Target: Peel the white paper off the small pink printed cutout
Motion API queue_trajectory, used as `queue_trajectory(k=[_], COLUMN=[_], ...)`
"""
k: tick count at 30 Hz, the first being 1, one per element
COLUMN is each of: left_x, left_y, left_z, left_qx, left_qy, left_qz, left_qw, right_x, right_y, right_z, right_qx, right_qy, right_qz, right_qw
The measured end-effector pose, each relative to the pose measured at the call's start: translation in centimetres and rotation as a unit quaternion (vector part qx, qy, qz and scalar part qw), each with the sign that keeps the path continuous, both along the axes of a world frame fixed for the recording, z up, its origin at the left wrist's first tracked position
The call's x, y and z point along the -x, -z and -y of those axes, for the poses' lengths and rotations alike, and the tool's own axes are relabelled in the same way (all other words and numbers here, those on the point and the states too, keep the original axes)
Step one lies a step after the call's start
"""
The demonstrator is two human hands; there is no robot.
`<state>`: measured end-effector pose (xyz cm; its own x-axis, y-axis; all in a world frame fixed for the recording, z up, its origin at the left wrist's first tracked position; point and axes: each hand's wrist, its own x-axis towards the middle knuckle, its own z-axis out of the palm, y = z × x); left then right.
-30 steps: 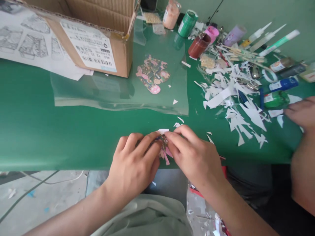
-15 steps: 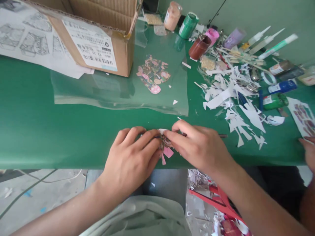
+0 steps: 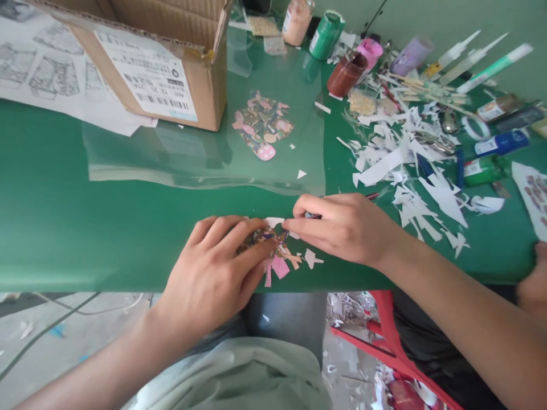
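Observation:
On the green table (image 3: 85, 228), near its front edge, lies a small colourful paper cut-out (image 3: 276, 256) with pink parts. My left hand (image 3: 217, 265) presses on its left side with curled fingers. Just right of it, my right hand (image 3: 342, 228) pinches a thin tool (image 3: 314, 215) whose dark tip points at the cut-out; a red end shows behind the knuckles. A few white scraps (image 3: 311, 259) lie beside the cut-out.
A clear plastic sheet (image 3: 192, 162) carries a pile of cut-outs (image 3: 262, 122). A cardboard box (image 3: 171, 62) stands at the back left. White paper offcuts (image 3: 405, 159), paint bottles (image 3: 327, 34) and tubes fill the right. Another person's hand (image 3: 534, 285) rests at the right edge.
My right hand has drawn back to the right, which uncovers more of the cut-out and a white scrap. The other person's hand has dropped toward the table's front edge.

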<state>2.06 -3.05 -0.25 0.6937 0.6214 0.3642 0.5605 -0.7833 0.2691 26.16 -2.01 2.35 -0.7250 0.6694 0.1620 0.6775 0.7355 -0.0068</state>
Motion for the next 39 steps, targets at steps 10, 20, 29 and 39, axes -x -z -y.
queue_trajectory(k=[10,20,29,39], left_x=[0.1,0.2,0.9,1.7], left_y=[0.0,-0.4,-2.0,-2.2], left_z=[0.1,-0.6,-3.5,-4.5], left_qx=[0.014,0.090,0.323,0.384], left_qy=[-0.027,-0.116,-0.086,-0.134], left_qz=[0.011,0.007,0.213,0.576], left_qw=[0.999,0.989,0.918,0.709], right_x=[1.9,2.0,5.4,12.0], right_y=[0.0,2.8,0.6,2.1], right_z=[1.8,2.2,6.2,7.7], right_qx=[0.065,-0.032,-0.059,-0.050], right_qy=[0.273,0.430,0.413,0.286], right_qz=[-0.144,-0.079,-0.107,-0.054], right_qw=[0.949,0.899,0.902,0.955])
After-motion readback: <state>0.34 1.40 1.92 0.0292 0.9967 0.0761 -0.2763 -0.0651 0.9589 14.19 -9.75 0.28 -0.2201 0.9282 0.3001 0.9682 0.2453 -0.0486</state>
